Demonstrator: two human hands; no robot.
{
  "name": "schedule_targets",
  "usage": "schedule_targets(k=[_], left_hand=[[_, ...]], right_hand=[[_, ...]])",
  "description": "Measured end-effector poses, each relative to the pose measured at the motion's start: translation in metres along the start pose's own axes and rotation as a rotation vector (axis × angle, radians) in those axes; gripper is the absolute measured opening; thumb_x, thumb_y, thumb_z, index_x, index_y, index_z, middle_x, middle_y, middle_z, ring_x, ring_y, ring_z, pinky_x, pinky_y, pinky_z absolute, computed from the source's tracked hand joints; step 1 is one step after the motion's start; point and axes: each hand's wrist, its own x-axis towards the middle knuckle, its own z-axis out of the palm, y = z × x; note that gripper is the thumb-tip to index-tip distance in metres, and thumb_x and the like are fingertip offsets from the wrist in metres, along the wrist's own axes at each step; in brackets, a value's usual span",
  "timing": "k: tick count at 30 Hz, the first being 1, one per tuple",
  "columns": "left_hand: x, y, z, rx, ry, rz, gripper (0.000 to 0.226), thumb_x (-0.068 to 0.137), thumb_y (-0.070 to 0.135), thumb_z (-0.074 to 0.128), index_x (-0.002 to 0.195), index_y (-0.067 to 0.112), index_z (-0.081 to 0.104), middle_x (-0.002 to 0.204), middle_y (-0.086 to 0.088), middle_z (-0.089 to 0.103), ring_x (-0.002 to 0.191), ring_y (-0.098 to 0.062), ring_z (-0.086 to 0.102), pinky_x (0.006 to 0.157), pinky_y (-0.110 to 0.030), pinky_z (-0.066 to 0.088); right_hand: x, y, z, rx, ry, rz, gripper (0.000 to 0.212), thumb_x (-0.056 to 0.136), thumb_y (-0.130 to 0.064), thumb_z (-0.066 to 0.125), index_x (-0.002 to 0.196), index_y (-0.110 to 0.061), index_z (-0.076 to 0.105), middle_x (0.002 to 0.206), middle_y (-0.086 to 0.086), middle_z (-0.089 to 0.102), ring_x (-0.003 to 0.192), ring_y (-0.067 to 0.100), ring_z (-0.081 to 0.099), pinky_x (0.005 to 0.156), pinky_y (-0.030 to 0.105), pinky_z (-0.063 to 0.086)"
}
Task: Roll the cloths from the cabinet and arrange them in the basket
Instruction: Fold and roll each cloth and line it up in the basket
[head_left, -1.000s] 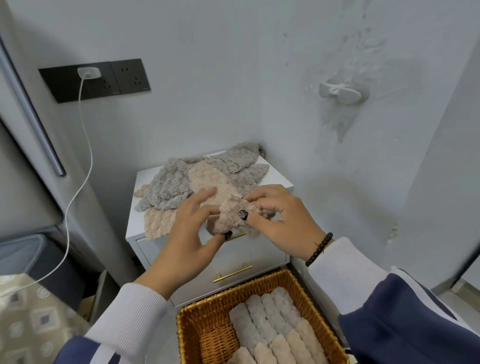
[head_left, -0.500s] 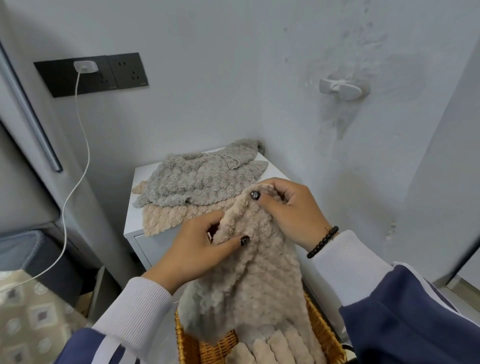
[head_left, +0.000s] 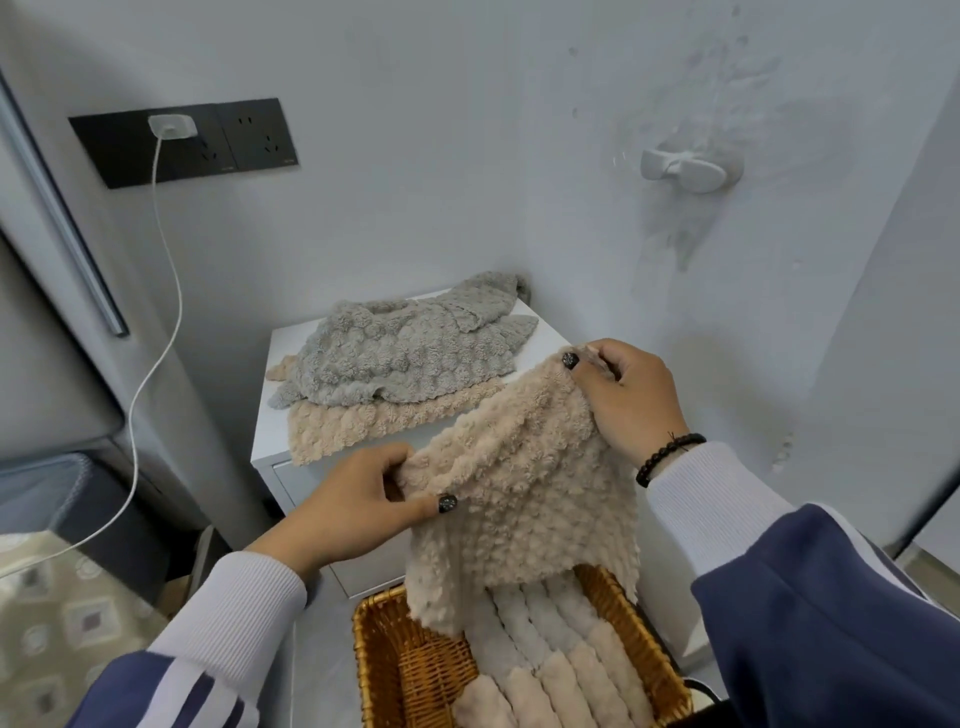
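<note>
Head view, left hand (head_left: 353, 499) and right hand (head_left: 631, 395) each pinching beige cloth (head_left: 519, 488) over wicker basket (head_left: 410, 670)

Both hands, left hand (head_left: 358, 499) and right hand (head_left: 628, 395), pinch a beige cloth (head_left: 524, 493) spread above the wicker basket (head_left: 410, 670). Rolled cloths (head_left: 561, 654) lie inside it.

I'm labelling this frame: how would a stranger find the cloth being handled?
Start at the white cabinet in the corner. In front of it, above the wicker basket, both hands stretch one beige cloth. Unlike the grey cloth on the cabinet, it hangs in the air.
</note>
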Motion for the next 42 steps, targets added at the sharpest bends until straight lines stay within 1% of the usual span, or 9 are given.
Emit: schedule_targets(k=[3, 8, 13, 16, 21, 26, 31, 37, 42], left_hand=[[-0.002, -0.001, -0.006, -0.055, 0.063, -0.014, 0.016, 0.08, 0.026, 0.076, 0.086, 0.014, 0.067, 0.081, -0.01, 0.069, 0.069, -0.018, 0.06, 0.068, -0.034, 0.049], [-0.005, -0.015, -0.016, 0.094, 0.177, -0.118, 0.016, 0.082, 0.023, 0.075, 0.074, 0.02, 0.062, 0.064, 0.009, 0.059, 0.054, -0.004, 0.047, 0.056, -0.02, 0.037], [-0.01, -0.023, -0.02, 0.189, 0.189, -0.218, 0.009, 0.087, 0.022, 0.066, 0.082, 0.017, 0.06, 0.084, 0.001, 0.066, 0.083, -0.018, 0.061, 0.078, -0.033, 0.047], [-0.012, -0.018, -0.023, -0.027, 0.19, -0.292, 0.019, 0.09, 0.024, 0.063, 0.084, 0.007, 0.058, 0.078, -0.007, 0.067, 0.067, -0.018, 0.056, 0.068, -0.032, 0.046], [-0.016, 0.004, -0.023, -0.525, 0.17, -0.359, 0.024, 0.091, 0.014, 0.063, 0.07, 0.011, 0.053, 0.053, 0.002, 0.05, 0.044, -0.007, 0.046, 0.043, -0.015, 0.039], [-0.012, 0.009, -0.022, -0.686, 0.212, -0.406, 0.016, 0.087, 0.018, 0.069, 0.077, 0.012, 0.059, 0.058, 0.0, 0.053, 0.045, -0.01, 0.045, 0.044, -0.022, 0.038], [-0.008, 0.016, -0.018, -0.901, 0.226, -0.398, 0.007, 0.086, -0.001, 0.064, 0.087, 0.006, 0.066, 0.067, -0.005, 0.069, 0.051, -0.011, 0.062, 0.048, -0.021, 0.053], [-0.016, 0.023, -0.02, -0.983, 0.038, -0.26, 0.048, 0.079, -0.027, 0.053, 0.107, 0.009, 0.067, 0.091, -0.014, 0.074, 0.074, -0.018, 0.073, 0.063, -0.024, 0.059], [-0.014, 0.022, -0.011, -0.753, 0.114, -0.259, 0.041, 0.08, -0.009, 0.067, 0.118, 0.006, 0.063, 0.089, -0.014, 0.075, 0.075, -0.016, 0.072, 0.066, -0.026, 0.06]], right_hand=[[0.002, 0.001, 0.0, -0.04, 0.03, 0.005, 0.022, 0.093, -0.016, 0.056, 0.079, 0.001, 0.061, 0.061, 0.002, 0.044, 0.055, 0.014, 0.036, 0.047, 0.02, 0.028], [0.004, -0.001, 0.0, -0.084, 0.111, 0.036, 0.025, 0.091, -0.016, 0.055, 0.072, 0.0, 0.058, 0.057, 0.002, 0.044, 0.054, 0.015, 0.037, 0.052, 0.025, 0.029], [0.005, -0.002, 0.009, -0.134, 0.081, 0.088, 0.03, 0.086, -0.018, 0.061, 0.065, 0.004, 0.058, 0.06, 0.008, 0.049, 0.059, 0.017, 0.041, 0.056, 0.025, 0.033], [0.004, -0.004, 0.015, -0.108, 0.042, 0.13, 0.024, 0.086, -0.013, 0.055, 0.065, 0.0, 0.055, 0.064, 0.006, 0.047, 0.058, 0.017, 0.04, 0.056, 0.024, 0.032], [-0.015, -0.02, 0.035, 0.003, -0.162, 0.204, 0.021, 0.084, -0.009, 0.053, 0.088, -0.022, 0.07, 0.074, -0.003, 0.055, 0.058, 0.019, 0.058, 0.054, 0.034, 0.056], [-0.035, -0.042, 0.048, 0.142, -0.402, 0.17, 0.027, 0.088, -0.006, 0.05, 0.082, -0.017, 0.074, 0.066, -0.001, 0.06, 0.052, 0.016, 0.06, 0.048, 0.024, 0.051], [-0.045, -0.047, 0.052, 0.194, -0.724, 0.142, 0.031, 0.085, 0.007, 0.053, 0.1, -0.018, 0.066, 0.095, -0.002, 0.073, 0.076, 0.015, 0.073, 0.062, 0.024, 0.056], [-0.037, -0.039, 0.044, 0.107, -0.547, 0.003, 0.013, 0.088, -0.003, 0.062, 0.092, -0.012, 0.071, 0.078, -0.002, 0.072, 0.069, 0.008, 0.07, 0.059, 0.012, 0.048], [-0.031, -0.026, 0.042, -0.183, -0.338, -0.301, 0.004, 0.081, -0.022, 0.074, 0.084, -0.023, 0.075, 0.104, -0.008, 0.053, 0.106, 0.01, 0.041, 0.09, 0.015, 0.03]])
